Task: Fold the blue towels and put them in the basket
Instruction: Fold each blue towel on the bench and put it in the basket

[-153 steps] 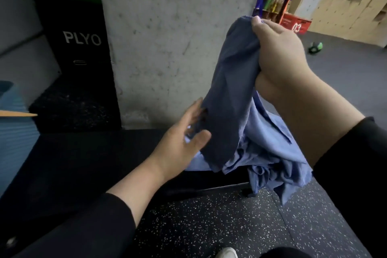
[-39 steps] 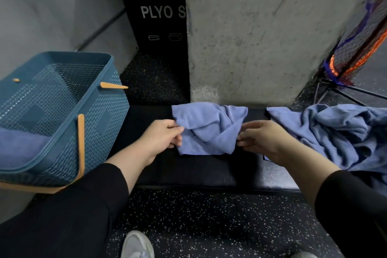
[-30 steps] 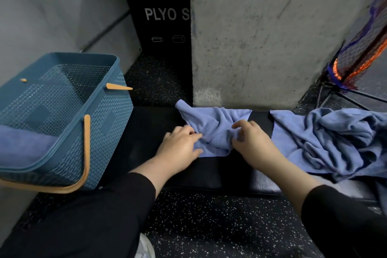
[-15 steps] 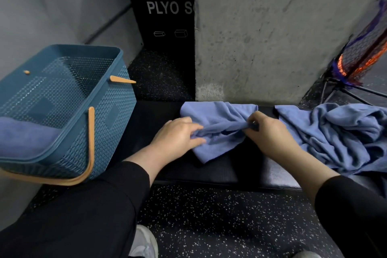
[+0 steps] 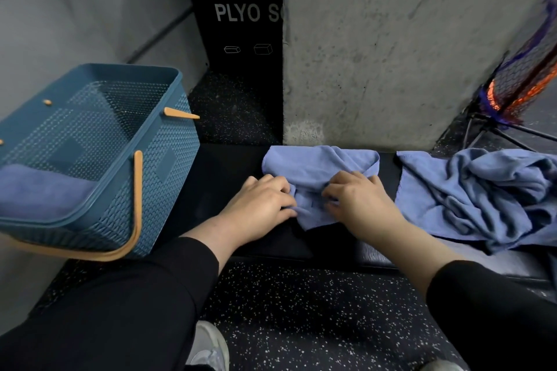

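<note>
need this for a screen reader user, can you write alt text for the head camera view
Both hands, left hand and right hand, grip a small blue towel on a black bench. A blue basket sits left; a crumpled towel pile lies right.

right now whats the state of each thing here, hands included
towel: crumpled, half folded, flat on the bench, both hands on it
left hand: fingers curled, pinching the towel's left side
right hand: fingers curled, pinching the towel's right side
towel pile: unfolded, heaped on the bench at the right
basket: upright, open, handle down, one folded towel inside
bench: bearing the towel and pile
</note>
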Demonstrator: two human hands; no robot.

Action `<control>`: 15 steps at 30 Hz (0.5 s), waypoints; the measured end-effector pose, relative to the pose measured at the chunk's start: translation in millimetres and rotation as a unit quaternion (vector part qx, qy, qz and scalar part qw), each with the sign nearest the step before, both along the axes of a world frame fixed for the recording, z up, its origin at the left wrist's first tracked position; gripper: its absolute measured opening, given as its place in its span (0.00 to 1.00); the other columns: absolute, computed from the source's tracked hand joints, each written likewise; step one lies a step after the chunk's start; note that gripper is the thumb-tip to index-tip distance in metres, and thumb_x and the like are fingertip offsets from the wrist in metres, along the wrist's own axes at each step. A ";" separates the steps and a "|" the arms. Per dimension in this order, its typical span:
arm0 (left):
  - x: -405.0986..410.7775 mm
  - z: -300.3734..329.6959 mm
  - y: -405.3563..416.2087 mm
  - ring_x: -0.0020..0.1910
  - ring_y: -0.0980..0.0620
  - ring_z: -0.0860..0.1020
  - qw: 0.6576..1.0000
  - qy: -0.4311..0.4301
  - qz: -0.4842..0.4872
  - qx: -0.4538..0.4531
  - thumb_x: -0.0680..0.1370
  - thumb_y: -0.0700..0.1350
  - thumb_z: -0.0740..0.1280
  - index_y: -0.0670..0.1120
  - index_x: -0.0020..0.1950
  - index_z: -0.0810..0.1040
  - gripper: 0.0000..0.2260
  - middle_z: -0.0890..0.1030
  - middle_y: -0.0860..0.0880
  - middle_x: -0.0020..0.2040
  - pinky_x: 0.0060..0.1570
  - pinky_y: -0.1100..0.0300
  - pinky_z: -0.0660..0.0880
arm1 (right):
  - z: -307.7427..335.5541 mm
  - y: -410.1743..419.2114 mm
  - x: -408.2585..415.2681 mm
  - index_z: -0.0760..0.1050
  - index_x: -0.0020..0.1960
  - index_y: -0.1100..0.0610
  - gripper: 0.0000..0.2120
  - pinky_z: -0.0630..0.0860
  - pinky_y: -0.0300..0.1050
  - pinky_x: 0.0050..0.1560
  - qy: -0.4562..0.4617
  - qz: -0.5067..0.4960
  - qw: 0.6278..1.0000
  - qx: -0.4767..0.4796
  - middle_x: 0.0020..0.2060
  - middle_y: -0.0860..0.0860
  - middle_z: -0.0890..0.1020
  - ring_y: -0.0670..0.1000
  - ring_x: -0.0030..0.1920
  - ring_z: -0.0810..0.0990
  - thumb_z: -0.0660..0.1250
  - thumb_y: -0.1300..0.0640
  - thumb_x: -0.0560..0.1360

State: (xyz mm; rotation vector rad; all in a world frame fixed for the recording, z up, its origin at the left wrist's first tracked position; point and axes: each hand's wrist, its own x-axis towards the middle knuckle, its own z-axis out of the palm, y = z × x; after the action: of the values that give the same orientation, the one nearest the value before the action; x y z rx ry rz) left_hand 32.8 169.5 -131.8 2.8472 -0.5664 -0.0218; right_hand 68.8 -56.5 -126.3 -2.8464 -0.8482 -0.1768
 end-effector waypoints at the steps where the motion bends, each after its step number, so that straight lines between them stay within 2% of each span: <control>1: 0.3 1.5 2.9 0.57 0.56 0.68 1.000 0.009 0.002 -0.015 0.81 0.58 0.63 0.56 0.56 0.83 0.11 0.70 0.59 0.53 0.54 0.58 0.60 | -5.7 1.0 -2.0 0.81 0.49 0.45 0.07 0.65 0.49 0.45 0.001 -0.025 0.999 -0.030 0.47 0.46 0.77 0.53 0.50 0.76 0.66 0.48 0.73; 3: 0.9 4.7 8.8 0.56 0.57 0.68 0.999 0.026 0.004 -0.039 0.81 0.58 0.63 0.57 0.56 0.83 0.10 0.70 0.59 0.53 0.56 0.59 0.60 | -12.8 2.2 -3.3 0.80 0.51 0.44 0.08 0.63 0.49 0.46 -0.005 -0.067 0.997 -0.050 0.49 0.46 0.76 0.53 0.51 0.74 0.67 0.46 0.74; 6: 1.5 5.9 16.3 0.55 0.59 0.67 0.998 0.048 0.003 -0.045 0.82 0.58 0.63 0.59 0.56 0.82 0.10 0.70 0.60 0.52 0.58 0.59 0.61 | -15.1 5.6 -1.2 0.81 0.46 0.45 0.04 0.58 0.48 0.43 -0.047 -0.091 0.993 -0.061 0.45 0.46 0.76 0.53 0.47 0.74 0.67 0.49 0.73; 8: 1.8 6.0 19.7 0.54 0.59 0.67 0.998 0.045 0.007 -0.047 0.82 0.58 0.63 0.58 0.56 0.83 0.10 0.71 0.60 0.52 0.57 0.59 0.61 | -14.6 4.6 -0.4 0.81 0.43 0.47 0.05 0.58 0.48 0.43 -0.049 -0.097 0.993 -0.045 0.44 0.46 0.76 0.54 0.45 0.73 0.66 0.51 0.75; 11: 6.1 10.7 24.0 0.53 0.57 0.67 0.998 0.013 0.030 -0.049 0.82 0.57 0.63 0.56 0.55 0.83 0.11 0.71 0.59 0.52 0.57 0.57 0.63 | 6.7 -0.6 2.8 0.80 0.42 0.53 0.04 0.65 0.49 0.44 -0.011 -0.137 0.984 0.111 0.44 0.49 0.76 0.55 0.46 0.74 0.67 0.55 0.74; 13: 9.3 15.0 30.2 0.54 0.56 0.67 0.998 0.001 0.054 -0.044 0.82 0.56 0.64 0.56 0.56 0.83 0.10 0.72 0.58 0.54 0.57 0.56 0.63 | 26.2 -11.1 6.8 0.77 0.43 0.57 0.02 0.66 0.46 0.41 0.041 -0.193 0.951 0.239 0.40 0.50 0.77 0.55 0.42 0.76 0.67 0.59 0.73; 15: 8.6 17.5 38.4 0.56 0.55 0.68 0.997 0.021 0.067 -0.023 0.81 0.57 0.64 0.57 0.56 0.82 0.10 0.72 0.58 0.55 0.56 0.56 0.62 | 39.1 -26.2 5.7 0.72 0.47 0.54 0.04 0.68 0.44 0.34 0.099 -0.225 0.918 0.310 0.35 0.49 0.79 0.53 0.35 0.78 0.65 0.60 0.73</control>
State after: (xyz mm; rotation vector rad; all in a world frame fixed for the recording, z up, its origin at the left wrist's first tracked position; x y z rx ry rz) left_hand 41.4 207.9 -114.3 2.8257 -0.3631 -0.0433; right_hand 74.6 -82.7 -87.2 -2.3405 -0.0502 -0.1706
